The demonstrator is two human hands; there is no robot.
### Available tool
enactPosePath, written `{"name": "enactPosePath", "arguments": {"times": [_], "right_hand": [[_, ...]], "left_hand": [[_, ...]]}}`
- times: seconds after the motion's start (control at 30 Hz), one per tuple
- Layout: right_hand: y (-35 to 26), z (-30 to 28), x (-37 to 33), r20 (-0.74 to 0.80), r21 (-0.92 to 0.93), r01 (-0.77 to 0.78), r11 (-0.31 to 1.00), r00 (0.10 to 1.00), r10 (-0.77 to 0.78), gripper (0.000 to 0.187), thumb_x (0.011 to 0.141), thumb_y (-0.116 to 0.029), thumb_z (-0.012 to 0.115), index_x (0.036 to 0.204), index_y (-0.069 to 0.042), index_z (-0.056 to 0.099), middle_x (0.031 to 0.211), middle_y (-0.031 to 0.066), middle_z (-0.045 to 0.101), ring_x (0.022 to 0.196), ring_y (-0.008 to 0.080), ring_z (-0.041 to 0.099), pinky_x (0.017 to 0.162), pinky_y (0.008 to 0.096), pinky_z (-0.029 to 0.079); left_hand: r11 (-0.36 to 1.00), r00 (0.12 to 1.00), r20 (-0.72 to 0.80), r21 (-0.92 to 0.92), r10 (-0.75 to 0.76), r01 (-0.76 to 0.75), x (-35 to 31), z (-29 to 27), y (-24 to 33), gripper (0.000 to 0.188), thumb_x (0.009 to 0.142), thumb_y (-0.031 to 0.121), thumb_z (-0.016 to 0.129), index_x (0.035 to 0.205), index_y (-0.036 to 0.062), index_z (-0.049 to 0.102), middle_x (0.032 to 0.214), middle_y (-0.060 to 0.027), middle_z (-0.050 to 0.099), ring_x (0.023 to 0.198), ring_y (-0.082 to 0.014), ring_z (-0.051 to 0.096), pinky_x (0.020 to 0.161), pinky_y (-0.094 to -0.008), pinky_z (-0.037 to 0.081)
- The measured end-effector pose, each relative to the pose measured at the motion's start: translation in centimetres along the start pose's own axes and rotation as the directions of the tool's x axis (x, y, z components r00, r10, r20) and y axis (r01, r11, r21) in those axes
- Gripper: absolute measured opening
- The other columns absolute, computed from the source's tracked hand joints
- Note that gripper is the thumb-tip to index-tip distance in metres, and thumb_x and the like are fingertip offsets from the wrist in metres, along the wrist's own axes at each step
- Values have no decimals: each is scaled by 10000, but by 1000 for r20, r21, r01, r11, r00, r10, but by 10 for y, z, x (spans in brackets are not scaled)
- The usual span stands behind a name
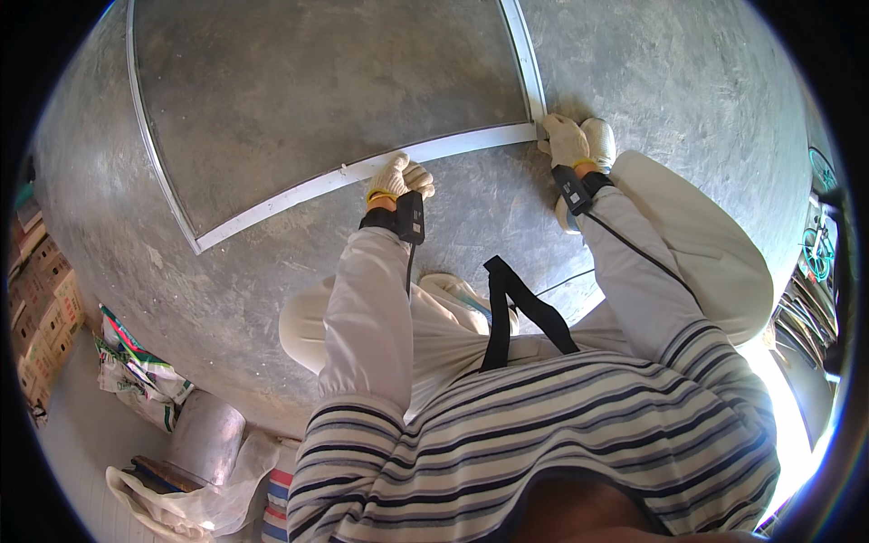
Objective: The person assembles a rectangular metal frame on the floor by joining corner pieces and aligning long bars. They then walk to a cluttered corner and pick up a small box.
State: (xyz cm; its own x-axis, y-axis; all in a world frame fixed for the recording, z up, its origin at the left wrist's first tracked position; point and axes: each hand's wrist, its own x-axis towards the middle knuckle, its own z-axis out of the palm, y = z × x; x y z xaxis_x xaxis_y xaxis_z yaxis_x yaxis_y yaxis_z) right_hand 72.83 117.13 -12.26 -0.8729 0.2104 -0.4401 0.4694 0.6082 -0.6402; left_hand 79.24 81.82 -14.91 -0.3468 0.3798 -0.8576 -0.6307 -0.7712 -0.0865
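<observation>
A large rectangular frame [299,192] of pale metal strips lies on the concrete floor, its inside darker than the floor around it, like a thin mesh screen. My left hand [399,178], in a cream knitted glove, is closed beside the frame's near strip. Whatever its fingers hold, if anything, is hidden. At the near right corner of the frame, my right hand [567,143], gloved the same way, has its fingers bent around the corner; the fingertips are partly hidden. Black devices with cables are strapped to both wrists.
I squat with a shoe [598,142] just right of my right hand. A black strap [499,312] hangs before my waist. Stacked cartons [45,312], a metal cylinder [206,439] and a pale sack [240,498] stand at the left. A turquoise bicycle [817,249] is at the far right.
</observation>
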Motion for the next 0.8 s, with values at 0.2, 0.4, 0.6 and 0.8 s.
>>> {"name": "enactPosePath", "arguments": {"times": [0.2, 0.4, 0.6, 0.8], "right_hand": [[-41, 5, -10, 306, 443, -458, 771, 885, 350, 288, 979, -313, 568, 970, -35, 642, 854, 23, 632, 666, 169, 599, 626, 279, 554], [-46, 43, -18, 523, 272, -288, 918, 845, 111, 185, 935, -219, 586, 897, -43, 627, 758, 30, 590, 580, 145, 544, 592, 299, 519], [-40, 61, -10, 279, 213, 67, 975, 952, -127, 224, 939, -268, 580, 862, -67, 638, 719, 30, 554, 590, 140, 501, 546, 297, 432], [-56, 60, -11, 445, 199, 61, 978, 883, -146, 260, 954, -282, 639, 825, -59, 608, 705, 9, 536, 588, 141, 502, 539, 302, 423]], "left_hand": [[999, 998, -62, 38, 24, -22, -10, 17, -3, 411, 1044, 307, 579, 743, 95, 398, 704, -49, 380, 601, -207, 304, 569, -380, 355], [981, 973, 133, 49, -191, 186, -10, 35, -19, 456, 1017, 281, 627, 702, 129, 333, 661, -15, 245, 590, -185, 248, 543, -332, 281], [991, 994, -12, 71, 113, -112, -9, 36, -37, 266, 1018, 239, 600, 949, 65, 412, 941, -110, 415, 809, -265, 429, 737, -428, 382], [989, 960, -235, 25, 151, -149, -2, 45, -40, 355, 1023, 333, 571, 1086, -4, 478, 1031, -169, 530, 796, -286, 483, 676, -451, 419]]}}
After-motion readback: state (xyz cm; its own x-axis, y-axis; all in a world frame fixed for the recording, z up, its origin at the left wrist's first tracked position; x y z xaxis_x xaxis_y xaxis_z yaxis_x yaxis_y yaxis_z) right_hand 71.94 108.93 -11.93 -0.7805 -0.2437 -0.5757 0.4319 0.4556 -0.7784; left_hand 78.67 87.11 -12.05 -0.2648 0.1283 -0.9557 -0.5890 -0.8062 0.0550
